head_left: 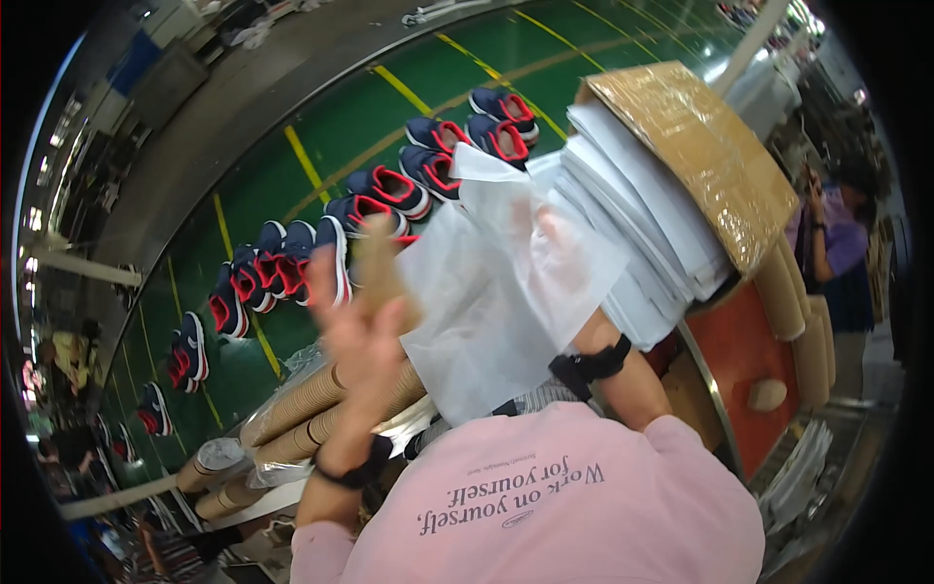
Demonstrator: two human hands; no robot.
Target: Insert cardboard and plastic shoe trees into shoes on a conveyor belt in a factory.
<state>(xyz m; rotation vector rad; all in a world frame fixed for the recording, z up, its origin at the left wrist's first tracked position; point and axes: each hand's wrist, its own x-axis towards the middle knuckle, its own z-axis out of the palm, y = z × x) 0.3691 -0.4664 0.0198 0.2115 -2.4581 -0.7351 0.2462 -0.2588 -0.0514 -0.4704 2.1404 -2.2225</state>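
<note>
1. Evidently the work is partway along: paper (457,321) is off the stack (628,209) and up in front of the body, between the carton (696,146) and the left hand (362,326).
2. The right hand (556,243) is behind the paper, dimly visible through it. It appears closed on the paper, though the exact grip is veiled. Whether this is one folded sheet or two, I cannot tell.
3. The left hand is blurred, its fingers apart, with a tan insert (384,268) seemingly held between thumb and fingers.
4. Insert and paper are close together, but the insert is not wrapped; whether they touch is unclear.
5. Shoes (368,185) stand in a ragged row on the belt (255,185), beyond the hands. No white paper shows in the nearer ones. Some openings look brownish; insert or lining, I cannot tell.
6. Supplies left look ample: many sheets in the carton, nested inserts (302,409) bundled beside the belt, and more tan pieces by the red tray (725,331).
</note>
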